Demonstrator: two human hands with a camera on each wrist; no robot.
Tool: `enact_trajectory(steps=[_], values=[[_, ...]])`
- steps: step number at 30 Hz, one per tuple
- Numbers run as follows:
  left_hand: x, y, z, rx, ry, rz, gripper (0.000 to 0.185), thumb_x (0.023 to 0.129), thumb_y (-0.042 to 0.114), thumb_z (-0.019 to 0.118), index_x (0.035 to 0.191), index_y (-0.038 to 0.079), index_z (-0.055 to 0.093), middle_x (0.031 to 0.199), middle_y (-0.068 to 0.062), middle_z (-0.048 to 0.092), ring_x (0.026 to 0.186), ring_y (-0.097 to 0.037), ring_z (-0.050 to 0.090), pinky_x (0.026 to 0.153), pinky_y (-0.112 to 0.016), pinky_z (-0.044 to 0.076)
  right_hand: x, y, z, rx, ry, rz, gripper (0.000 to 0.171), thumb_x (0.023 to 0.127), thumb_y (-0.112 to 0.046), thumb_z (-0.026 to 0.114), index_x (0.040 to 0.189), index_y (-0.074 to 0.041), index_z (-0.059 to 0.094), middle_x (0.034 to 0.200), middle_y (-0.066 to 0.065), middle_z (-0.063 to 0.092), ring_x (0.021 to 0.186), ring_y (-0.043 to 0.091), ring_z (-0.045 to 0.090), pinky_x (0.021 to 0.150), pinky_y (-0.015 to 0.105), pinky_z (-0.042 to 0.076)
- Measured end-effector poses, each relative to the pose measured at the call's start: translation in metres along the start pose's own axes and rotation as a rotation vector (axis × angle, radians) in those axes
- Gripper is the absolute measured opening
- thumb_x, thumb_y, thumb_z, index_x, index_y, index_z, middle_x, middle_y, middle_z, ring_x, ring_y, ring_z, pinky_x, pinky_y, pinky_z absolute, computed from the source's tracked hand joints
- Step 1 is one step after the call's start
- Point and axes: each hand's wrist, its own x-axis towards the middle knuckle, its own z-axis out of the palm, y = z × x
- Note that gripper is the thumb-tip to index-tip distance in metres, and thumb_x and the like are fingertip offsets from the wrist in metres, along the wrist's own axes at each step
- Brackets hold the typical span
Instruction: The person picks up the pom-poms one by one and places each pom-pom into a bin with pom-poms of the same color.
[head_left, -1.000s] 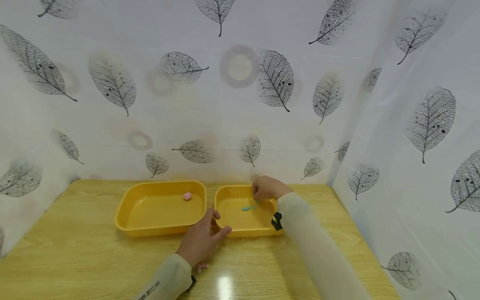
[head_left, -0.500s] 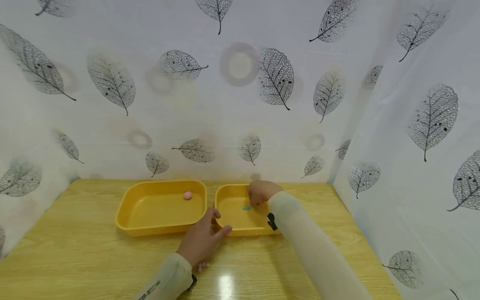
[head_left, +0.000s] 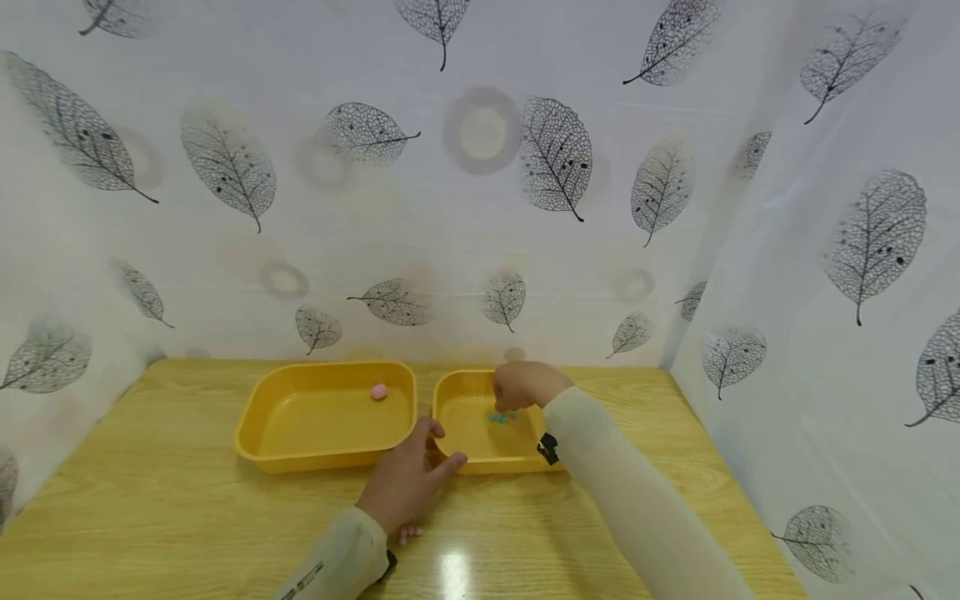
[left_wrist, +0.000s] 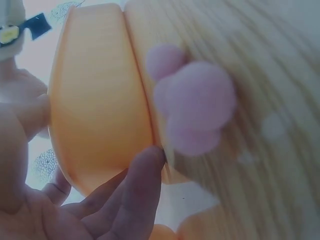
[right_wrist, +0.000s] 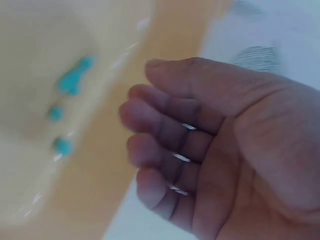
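My left hand (head_left: 405, 483) grips the near left corner of the smaller yellow tray (head_left: 491, 465). In the left wrist view its fingertips (left_wrist: 147, 165) lie along the tray's side wall. My right hand (head_left: 525, 385) is over the far right part of that tray. The right wrist view shows its fingers (right_wrist: 142, 117) loosely bent, with nothing visible between them and the thumb. Several small teal balls (right_wrist: 70, 82) lie on the tray floor beside the fingertips, some clumped together and others apart. By my left wrist, a cluster of small pink balls (left_wrist: 200, 97) rests on the wooden table.
A larger yellow tray (head_left: 330, 461) stands close on the left, with one pink ball (head_left: 379, 392) near its right wall. The wood-grain table (head_left: 150, 517) ends at a white leaf-print curtain (head_left: 450, 208) behind and at the right.
My right hand has moved slightly left and lower into the tray, then lifted a little. The teal balls show again, lying closer together. My left hand has kept its place.
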Motion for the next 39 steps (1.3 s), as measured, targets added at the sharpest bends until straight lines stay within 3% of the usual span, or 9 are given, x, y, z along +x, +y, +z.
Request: enact_trajectory(steps=[5,8,12,18,22,27,33,36,39], values=[[-0.001,0.001,-0.002,-0.003,-0.009,0.013,0.056,0.096,0.060,0.065,0.129,0.017,0.051,0.087,0.002,0.063,0.068,-0.016,0.055,0.062,-0.034,0.046,-0.032,-0.014,0.003,0.023,0.179,-0.181,0.009,0.101,-0.021,0.067,0.094,-0.019,0.072,0.090,-0.009,0.066,0.074,0.007,0.055,0.074,0.031,0.051],[-0.002,0.002,-0.006,0.008,-0.040,0.017,0.063,0.095,0.064,0.063,0.137,0.018,0.050,0.099,0.001,0.067,0.076,-0.017,0.061,0.068,-0.038,0.052,-0.050,-0.018,0.017,0.044,0.272,-0.251,0.008,0.100,-0.021,0.068,0.095,-0.019,0.073,0.087,-0.010,0.067,0.073,0.007,0.057,0.073,0.030,0.053],[-0.004,0.008,-0.018,0.023,-0.057,0.010,0.078,0.093,0.068,0.061,0.150,0.017,0.047,0.124,-0.006,0.071,0.100,-0.022,0.071,0.087,-0.048,0.057,-0.064,-0.022,0.041,0.078,0.331,-0.299,0.008,0.099,-0.023,0.071,0.091,-0.021,0.072,0.077,-0.014,0.059,0.066,0.004,0.051,0.067,0.025,0.048],[-0.009,0.021,-0.045,0.035,0.139,0.007,0.067,0.095,0.066,0.062,0.140,0.017,0.057,0.097,0.006,0.073,0.080,-0.010,0.068,0.071,-0.036,0.057,-0.069,-0.021,0.064,0.103,0.383,-0.381,0.009,0.097,-0.021,0.074,0.088,-0.021,0.070,0.078,-0.015,0.055,0.069,0.002,0.047,0.065,0.022,0.044],[-0.011,0.016,-0.074,0.053,0.264,0.016,0.064,0.098,0.067,0.056,0.138,0.017,0.056,0.102,0.004,0.073,0.083,-0.011,0.067,0.076,-0.037,0.055,-0.071,-0.017,0.070,0.117,0.413,-0.389,0.009,0.096,-0.019,0.075,0.088,-0.022,0.071,0.082,-0.016,0.058,0.072,0.001,0.048,0.068,0.021,0.046],[-0.019,-0.013,-0.122,0.091,0.331,-0.039,0.078,0.099,0.071,0.047,0.150,0.012,0.045,0.129,-0.013,0.067,0.102,-0.031,0.066,0.089,-0.053,0.053,-0.077,-0.009,0.074,0.122,0.427,-0.380,0.007,0.096,-0.019,0.076,0.090,-0.022,0.074,0.087,-0.015,0.064,0.076,-0.001,0.053,0.070,0.022,0.048],[-0.035,-0.075,-0.178,0.134,0.372,-0.135,0.085,0.106,0.063,0.039,0.161,0.000,0.023,0.143,-0.034,0.050,0.120,-0.054,0.053,0.089,-0.068,0.046,-0.085,0.009,0.075,0.136,0.441,-0.322,0.006,0.096,-0.020,0.075,0.092,-0.023,0.074,0.091,-0.015,0.067,0.080,0.001,0.058,0.072,0.026,0.050],[-0.037,-0.106,-0.196,0.151,0.337,-0.169,0.082,0.109,0.057,0.033,0.161,-0.005,0.017,0.142,-0.039,0.045,0.119,-0.056,0.051,0.084,-0.067,0.046,-0.090,0.020,0.075,0.149,0.441,-0.289,0.007,0.096,-0.019,0.075,0.090,-0.023,0.073,0.088,-0.015,0.064,0.076,0.000,0.054,0.070,0.026,0.049],[-0.038,-0.130,-0.203,0.129,0.272,-0.179,0.078,0.111,0.053,0.027,0.162,-0.005,0.015,0.144,-0.041,0.041,0.120,-0.057,0.051,0.083,-0.065,0.049,-0.096,0.030,0.075,0.162,0.435,-0.269,0.009,0.096,-0.019,0.076,0.089,-0.023,0.071,0.085,-0.016,0.062,0.074,-0.001,0.051,0.069,0.026,0.048]])
